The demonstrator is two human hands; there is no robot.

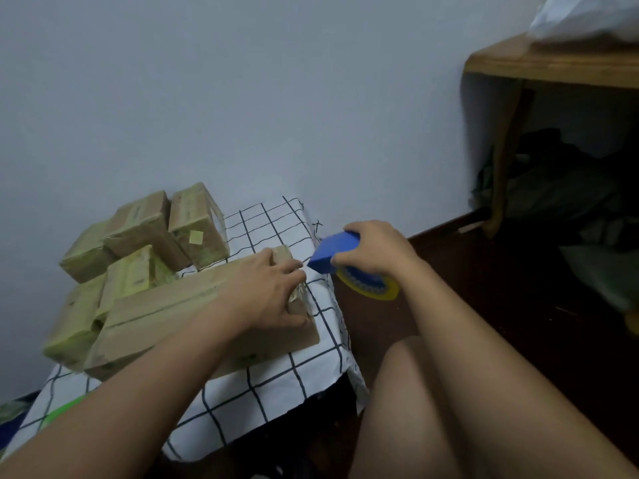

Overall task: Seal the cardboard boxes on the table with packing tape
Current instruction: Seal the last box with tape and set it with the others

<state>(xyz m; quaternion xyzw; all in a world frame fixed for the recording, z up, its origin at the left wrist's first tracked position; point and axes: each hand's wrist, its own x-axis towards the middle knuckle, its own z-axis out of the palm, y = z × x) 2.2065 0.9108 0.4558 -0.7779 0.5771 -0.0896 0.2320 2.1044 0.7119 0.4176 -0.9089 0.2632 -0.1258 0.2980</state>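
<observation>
A home room: checked cloth [276, 392] over a low table, wooden shelf [553, 67], plain wall [242, 98].

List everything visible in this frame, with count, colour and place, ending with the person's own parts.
long cardboard box: one, brown, front of the table, under the left hand.
smaller boxes: about six, brown with yellowish tape, piled behind it against the wall.
tape dispenser: one, blue, just off the table's right edge, in the right hand.
tape roll: one, yellowish, mounted on the dispenser.
tablecloth: one, white with black grid, covering the table.
wooden furniture: one, light brown, upper right, white bag on top.
dark bundles: count unclear, under that furniture.
floor: dark brown.
left hand: rests on the long box's right end.
right hand: grips the dispenser.
legs: bare, lower right.
</observation>
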